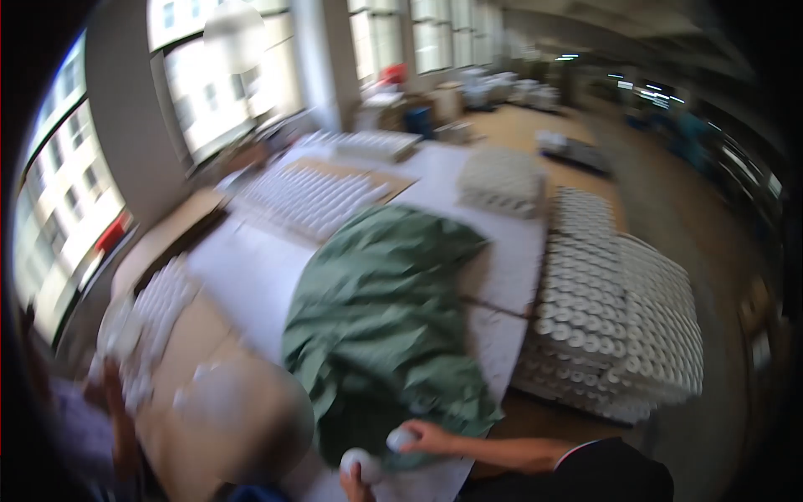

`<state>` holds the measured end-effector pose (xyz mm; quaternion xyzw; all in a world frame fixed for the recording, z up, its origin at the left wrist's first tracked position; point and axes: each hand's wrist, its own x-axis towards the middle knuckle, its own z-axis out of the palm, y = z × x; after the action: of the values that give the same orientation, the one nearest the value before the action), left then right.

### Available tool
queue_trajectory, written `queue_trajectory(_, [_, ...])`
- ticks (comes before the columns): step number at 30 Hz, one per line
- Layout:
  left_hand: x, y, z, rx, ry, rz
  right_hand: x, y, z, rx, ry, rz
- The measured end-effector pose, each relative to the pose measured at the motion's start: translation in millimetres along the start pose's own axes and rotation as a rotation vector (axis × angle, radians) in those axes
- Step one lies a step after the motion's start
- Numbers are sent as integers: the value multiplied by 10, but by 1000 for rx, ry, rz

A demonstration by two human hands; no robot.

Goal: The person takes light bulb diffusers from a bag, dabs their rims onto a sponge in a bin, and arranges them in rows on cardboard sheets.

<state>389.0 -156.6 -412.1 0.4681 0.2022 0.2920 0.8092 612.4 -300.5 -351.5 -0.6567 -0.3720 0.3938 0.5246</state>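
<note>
At the bottom of the head view, my left hand is closed on a white rounded piece whose exact kind is blurred. My right hand reaches in from the right and grips a second white rounded piece. Both pieces are at the near edge of a large, crumpled green woven sack lying on the white-topped table. The two hands are close together but apart. The sack's contents are hidden.
On the right are tall stacks of white cylindrical pieces. Rows of white pieces and a pale block of stacked pieces lie farther back. At the left, a co-worker's arm is beside more white pieces. Windows line the left wall.
</note>
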Motion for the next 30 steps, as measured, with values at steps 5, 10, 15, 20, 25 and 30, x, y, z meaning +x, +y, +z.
queue_trajectory(5, [-1314, 861, 786, -459, 186, -305, -30, -830, 389, 435, -256, 153])
queue_trajectory(10, [-2188, 999, 892, 211, 160, -337, -19, -1683, 1623, 57, -551, -96])
queue_trajectory(15, [-2660, 1497, 965, 420, 176, -328, 60, -1712, 2991, -514, -667, -919])
queue_trajectory(20, [-2999, 1077, 631, 379, 278, -282, 346, -964, 3985, -1263, -791, -1210])
queue_trajectory(25, [-2941, 689, 236, 291, 477, -173, 381, -1487, 3838, -1140, -894, -1107])
queue_trajectory(30, [-2677, 946, 45, -191, 600, -96, 1179, -2182, 3455, -959, -481, -1014])
